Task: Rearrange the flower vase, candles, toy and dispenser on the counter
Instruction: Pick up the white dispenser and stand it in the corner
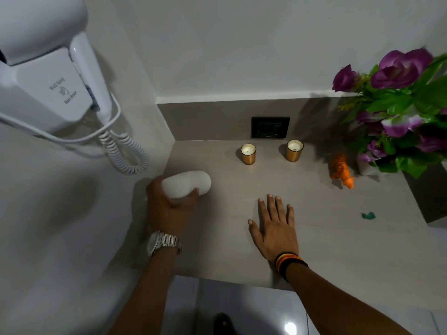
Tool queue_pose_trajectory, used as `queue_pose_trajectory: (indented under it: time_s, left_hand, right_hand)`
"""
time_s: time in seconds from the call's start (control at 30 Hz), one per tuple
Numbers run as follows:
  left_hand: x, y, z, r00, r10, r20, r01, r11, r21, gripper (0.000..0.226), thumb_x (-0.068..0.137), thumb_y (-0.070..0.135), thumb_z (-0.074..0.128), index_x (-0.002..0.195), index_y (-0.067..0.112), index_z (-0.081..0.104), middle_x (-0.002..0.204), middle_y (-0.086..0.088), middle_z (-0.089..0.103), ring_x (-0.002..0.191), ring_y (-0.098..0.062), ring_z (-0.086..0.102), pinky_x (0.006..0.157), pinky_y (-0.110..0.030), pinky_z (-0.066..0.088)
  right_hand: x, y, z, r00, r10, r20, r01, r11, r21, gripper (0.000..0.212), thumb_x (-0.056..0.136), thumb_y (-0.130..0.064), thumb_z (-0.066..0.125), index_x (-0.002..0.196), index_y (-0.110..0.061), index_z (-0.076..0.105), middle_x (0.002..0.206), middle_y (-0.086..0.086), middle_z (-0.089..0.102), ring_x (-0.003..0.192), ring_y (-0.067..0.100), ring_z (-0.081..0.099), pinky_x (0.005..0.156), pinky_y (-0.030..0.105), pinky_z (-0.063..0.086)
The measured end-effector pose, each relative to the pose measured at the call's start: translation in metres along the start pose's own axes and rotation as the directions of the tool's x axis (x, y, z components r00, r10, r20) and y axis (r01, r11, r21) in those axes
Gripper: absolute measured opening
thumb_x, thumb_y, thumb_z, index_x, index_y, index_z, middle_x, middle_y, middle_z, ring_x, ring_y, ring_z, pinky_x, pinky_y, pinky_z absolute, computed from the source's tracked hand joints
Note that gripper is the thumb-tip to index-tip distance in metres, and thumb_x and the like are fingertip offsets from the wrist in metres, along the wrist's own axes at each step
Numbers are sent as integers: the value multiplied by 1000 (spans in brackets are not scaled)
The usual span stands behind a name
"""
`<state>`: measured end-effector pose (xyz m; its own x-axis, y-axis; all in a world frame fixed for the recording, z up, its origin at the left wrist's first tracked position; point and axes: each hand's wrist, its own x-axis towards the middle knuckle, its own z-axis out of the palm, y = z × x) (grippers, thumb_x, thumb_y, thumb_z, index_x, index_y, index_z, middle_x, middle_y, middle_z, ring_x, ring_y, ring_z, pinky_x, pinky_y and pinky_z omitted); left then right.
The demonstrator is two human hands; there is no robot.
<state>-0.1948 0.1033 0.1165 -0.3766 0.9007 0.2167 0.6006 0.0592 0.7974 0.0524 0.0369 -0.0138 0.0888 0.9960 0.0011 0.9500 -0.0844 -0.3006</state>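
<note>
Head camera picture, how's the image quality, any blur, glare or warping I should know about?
Head view: dim overall, with soft shadows beside the candles; the flowers at the right edge are smeared; the wide lens bends the hair dryer and wall; a bright glare spot sits on the floor tile; the dispenser in the left hand looks soft.

Wall-mounted white hair dryer [48, 76] upper left, its coiled cord [123, 153] hanging down beside the wall. Black wall socket [270, 127] set in the grey backsplash. Small green scrap [368, 215] lies on the counter's right side. Glossy floor tiles [254, 310] below.
</note>
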Motion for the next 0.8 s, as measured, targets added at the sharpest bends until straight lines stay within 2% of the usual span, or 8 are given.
queue_pose_trajectory:
  time_s: [0.13,0.2,0.3,0.4,0.5,0.57,0.7,0.8]
  left_hand:
    - [46,26,34,1000,27,-9,-27,999,-35,92,49,56,89,124,11,60,124,-11,66,110,-30,65,91,-43,57]
    - [59,35,50,1000,9,-19,-11,998,-59,91,52,49,93,127,11,58,127,-11,64,114,-30,63,94,-44,56]
    - [58,33,68,999,-27,-35,24,995,-99,92,60,33,96,136,11,50,137,-12,58,121,-31,59,98,-37,50]
    - [42,17,77,994,-110,-20,107,985,-135,100,60,30,97,143,13,43,142,-13,56,122,-32,60,95,-38,50]
    - [23,-8,91,971,-238,-1,236,965,-117,105,48,47,93,136,22,43,133,-14,61,116,-37,64,93,-49,57]
    - [16,-23,108,948,-319,-7,316,942,-116,107,39,61,86,130,21,46,126,-13,65,110,-38,67,87,-54,60]
    - [18,-16,125,911,-407,-71,388,901,-193,108,41,60,88,130,11,52,123,-15,65,106,-39,67,84,-51,59]
    - [29,-17,125,916,-398,-49,383,904,-193,94,48,57,86,127,16,54,122,-10,67,104,-34,68,84,-40,56]
  right_hand:
    - [0,-2,-1,1000,12,13,-12,1000,0,74,103,-64,21,164,-21,23,173,10,14,161,30,6,129,56,4]
    - [2,-2,-1,1000,19,22,-19,1000,-2,74,103,-64,22,164,-22,24,173,9,14,161,30,6,129,56,4]
    - [3,-1,-1,999,23,29,-23,1000,0,74,103,-64,23,164,-22,25,173,10,15,161,30,8,129,57,5]
    - [3,-2,-1,999,27,35,-27,1000,3,75,103,-65,22,164,-22,24,173,9,15,161,31,8,129,57,6]
    - [3,-1,0,999,21,27,-21,1000,11,75,103,-65,22,164,-23,24,173,9,16,161,30,8,128,57,7]
    - [3,0,0,999,21,31,-22,1000,9,75,103,-65,21,164,-23,24,173,9,15,161,30,7,128,57,7]
    - [3,-1,-1,999,18,37,-18,1000,5,75,103,-65,19,165,-23,21,174,8,12,161,30,5,129,57,5]
    - [2,-1,-2,999,19,38,-19,1000,6,75,103,-64,21,165,-22,23,173,9,14,161,31,7,128,58,7]
